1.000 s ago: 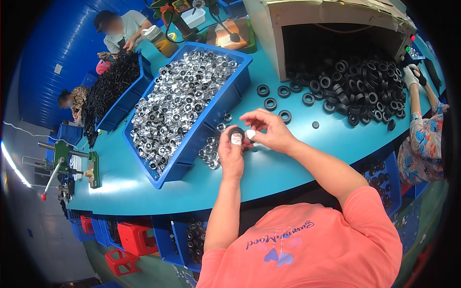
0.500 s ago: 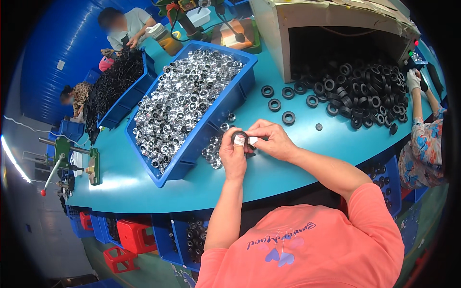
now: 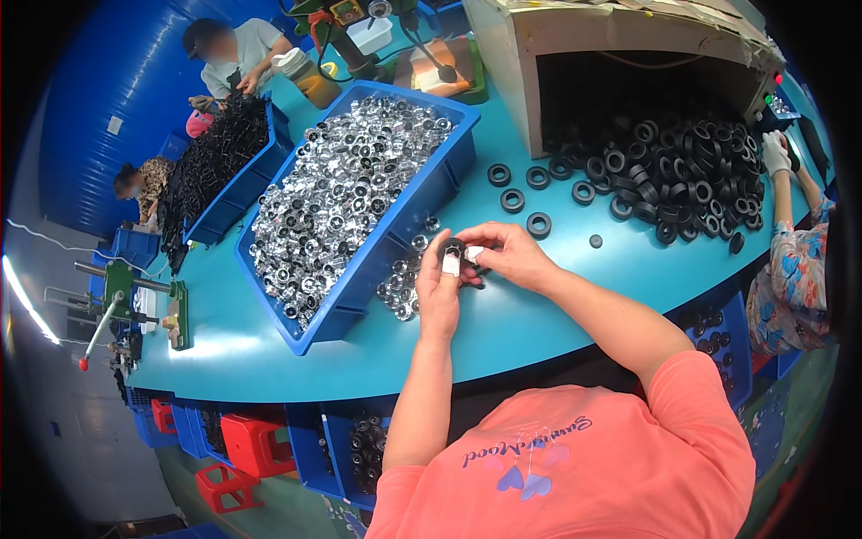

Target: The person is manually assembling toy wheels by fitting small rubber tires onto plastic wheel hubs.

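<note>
My left hand (image 3: 437, 296) is closed round a black ring (image 3: 452, 244), its thumb lying across the ring's face. Something lighter shows inside the ring, too small to make out. White wrapping covers the left thumb. Close against the ring's right side is my right hand (image 3: 516, 259), fingers and thumb bent together, with white wrapping at the tips. Whatever lies between those fingertips is hidden. Several clear round parts (image 3: 400, 289) lie on the table just left of my left hand. Loose black rings (image 3: 539, 225) are spread beyond my right hand.
A blue bin (image 3: 346, 301) heaped with clear parts stands at the left on the turquoise table (image 3: 503, 337). A box-like housing (image 3: 507, 81) with a pile of black rings (image 3: 691, 175) is at the far right. Green presses (image 3: 117, 287) and co-workers (image 3: 238, 54) are around the table.
The black ring has turned so its face shows more, and my left thumb lies further across it. My right fingertips have shifted slightly. The loose parts on the table stay put.
</note>
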{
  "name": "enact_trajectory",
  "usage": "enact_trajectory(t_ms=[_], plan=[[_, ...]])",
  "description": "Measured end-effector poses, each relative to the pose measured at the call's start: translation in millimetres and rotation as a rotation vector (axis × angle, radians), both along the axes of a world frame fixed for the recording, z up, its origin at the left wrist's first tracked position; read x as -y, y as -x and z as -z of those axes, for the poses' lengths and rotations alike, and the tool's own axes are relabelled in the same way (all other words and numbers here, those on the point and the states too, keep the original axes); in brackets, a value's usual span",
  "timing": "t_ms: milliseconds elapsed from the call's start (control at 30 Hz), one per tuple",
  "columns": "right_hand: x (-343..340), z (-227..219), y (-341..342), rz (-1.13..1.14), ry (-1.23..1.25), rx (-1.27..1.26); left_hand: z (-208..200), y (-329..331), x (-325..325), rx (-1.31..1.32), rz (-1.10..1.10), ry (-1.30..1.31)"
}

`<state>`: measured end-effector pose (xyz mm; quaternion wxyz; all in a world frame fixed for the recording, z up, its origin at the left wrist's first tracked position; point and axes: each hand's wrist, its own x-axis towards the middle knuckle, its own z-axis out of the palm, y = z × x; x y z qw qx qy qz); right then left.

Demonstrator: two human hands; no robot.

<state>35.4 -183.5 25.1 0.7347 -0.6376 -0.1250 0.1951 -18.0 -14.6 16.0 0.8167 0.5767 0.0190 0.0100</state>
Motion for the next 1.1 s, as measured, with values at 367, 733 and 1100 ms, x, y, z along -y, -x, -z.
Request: enact_trajectory(t_ms=[367,733,1100], plan=[[-3,-4,11,0.050,0.035,0.112,4,-1,-1,-0.017,-0.143,-0.220],[3,7,-7,-0.042,-0.107,-0.162,-12,4,10,0.064,-0.007,-0.149],[0,-1,-1,-0.059,-0.010,-0.150,-1,5,11,0.081,-0.053,-0.262]])
